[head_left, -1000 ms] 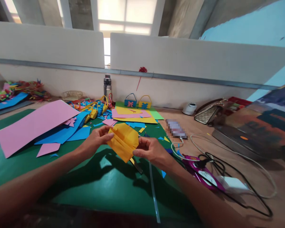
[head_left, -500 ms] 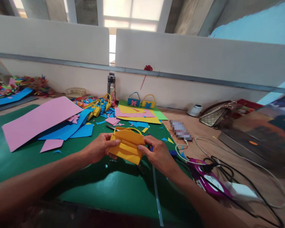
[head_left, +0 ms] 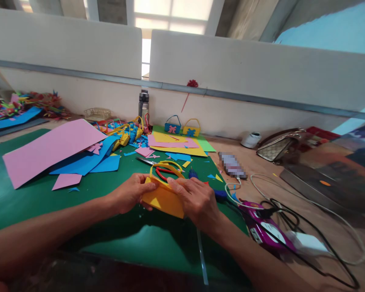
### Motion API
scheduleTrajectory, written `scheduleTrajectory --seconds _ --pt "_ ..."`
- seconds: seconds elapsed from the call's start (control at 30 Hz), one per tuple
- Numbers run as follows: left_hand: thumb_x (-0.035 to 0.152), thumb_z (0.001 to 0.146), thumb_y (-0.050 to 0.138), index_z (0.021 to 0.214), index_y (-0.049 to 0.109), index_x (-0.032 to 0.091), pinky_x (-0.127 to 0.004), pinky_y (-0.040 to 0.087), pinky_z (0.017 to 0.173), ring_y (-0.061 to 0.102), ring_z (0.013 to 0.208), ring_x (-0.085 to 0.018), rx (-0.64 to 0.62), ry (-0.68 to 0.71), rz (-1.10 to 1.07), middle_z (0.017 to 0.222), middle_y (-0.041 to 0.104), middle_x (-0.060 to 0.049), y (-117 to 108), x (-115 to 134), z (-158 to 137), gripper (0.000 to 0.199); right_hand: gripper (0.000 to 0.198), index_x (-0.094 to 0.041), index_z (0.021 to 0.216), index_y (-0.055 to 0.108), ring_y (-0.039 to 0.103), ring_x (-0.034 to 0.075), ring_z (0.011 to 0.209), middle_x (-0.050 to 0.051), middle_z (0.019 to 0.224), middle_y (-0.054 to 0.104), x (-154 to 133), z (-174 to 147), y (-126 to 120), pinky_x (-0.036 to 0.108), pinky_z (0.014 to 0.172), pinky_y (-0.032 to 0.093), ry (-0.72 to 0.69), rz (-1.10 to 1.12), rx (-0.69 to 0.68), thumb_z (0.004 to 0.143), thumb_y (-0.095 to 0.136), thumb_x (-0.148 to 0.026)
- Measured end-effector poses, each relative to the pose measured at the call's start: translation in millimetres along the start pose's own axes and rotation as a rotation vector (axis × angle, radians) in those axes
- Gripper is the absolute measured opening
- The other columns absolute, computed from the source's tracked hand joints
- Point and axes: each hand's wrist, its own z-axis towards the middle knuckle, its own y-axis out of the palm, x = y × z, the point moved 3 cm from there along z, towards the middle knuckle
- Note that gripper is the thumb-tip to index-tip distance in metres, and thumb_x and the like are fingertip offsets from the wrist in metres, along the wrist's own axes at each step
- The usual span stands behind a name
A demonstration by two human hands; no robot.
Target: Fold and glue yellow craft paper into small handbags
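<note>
A small yellow craft-foam handbag point(head_left: 164, 200) with a thin looped handle is held up over the green cutting mat point(head_left: 118, 239). My left hand point(head_left: 135, 192) pinches its left end, thumb on top and fingers behind. Across the right side lies my right hand point(head_left: 199, 200), its thumb and fingers pressing the folded flap along the upper edge. Just behind the bag are scissors point(head_left: 162, 175) with red and yellow showing at the grips. A blue glue gun point(head_left: 220, 196) is partly hidden behind my right hand. A clear glue stick point(head_left: 202, 255) sticks out below that hand.
Pink foam sheet point(head_left: 51, 152) and blue sheets point(head_left: 105, 164) lie left. Finished little bags, blue point(head_left: 172, 128) and yellow point(head_left: 191, 130), stand at the back. A phone point(head_left: 232, 165), cables and a purple power strip point(head_left: 272, 231) are on the right.
The handbag's flap, raised before, is now folded down over its front. My right hand has moved from the right edge onto the top, covering more of the bag.
</note>
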Motion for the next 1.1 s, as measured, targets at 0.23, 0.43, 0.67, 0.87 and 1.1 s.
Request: scheduleTrajectory --seconds 0.23,0.43,0.67,0.87,1.1 --pt "0.030 0.064 0.068 0.093 0.063 0.013 -0.021 0.048 0.056 0.060 0.066 -0.014 -0.011 0.100 -0.001 0.077 0.065 -0.003 -0.9 4.7 -1.5 0.033 0.028 -0.013 0.105 0.060 0.064 0.017 0.070 0.009 0.080 0.070 -3.2 -0.3 -1.2 0.028 0.060 0.047 0.048 0.040 -0.011 0.084 0.042 -0.010" --pt "0.031 0.063 0.070 0.087 0.065 0.012 -0.027 0.048 0.066 0.064 0.070 -0.018 -0.024 0.041 -0.057 0.077 0.068 -0.006 -1.3 -0.6 -0.9 0.030 0.025 -0.018 0.103 0.062 0.065 0.019 0.086 0.007 0.096 0.070 3.1 -1.0 5.1 0.031 0.076 0.051 0.442 0.405 -0.063 0.083 0.047 -0.019" --pt "0.026 0.060 0.072 0.120 0.047 0.020 -0.031 0.048 0.078 0.058 0.098 -0.022 0.227 0.309 0.238 0.110 0.061 -0.008 -8.2 16.9 -4.6 0.065 0.019 -0.019 0.090 0.064 0.065 0.015 0.073 0.002 0.082 0.070 7.9 5.7 -1.1 0.024 0.066 0.049 0.568 0.583 -0.155 0.080 0.049 -0.014" --pt "0.024 0.072 0.061 0.080 0.069 0.015 -0.029 0.043 0.085 0.056 0.101 -0.022 0.057 0.404 0.594 0.109 0.063 -0.008 -4.8 23.3 -7.8 0.015 0.018 -0.019 0.087 0.065 0.064 0.015 0.074 0.001 0.086 0.070 8.5 6.3 -3.6 0.025 0.067 0.048 0.502 0.610 -0.223 0.079 0.050 -0.012" --pt "0.020 0.072 0.058 0.070 0.067 0.014 -0.025 0.044 0.074 0.060 0.084 -0.019 0.041 0.424 0.648 0.089 0.069 -0.006 1.7 20.3 -12.3 0.012 0.012 -0.019 0.086 0.064 0.063 0.018 0.075 0.004 0.082 0.071 1.7 8.5 -6.6 0.036 0.078 0.044 0.408 0.407 -0.137 0.078 0.055 -0.018"
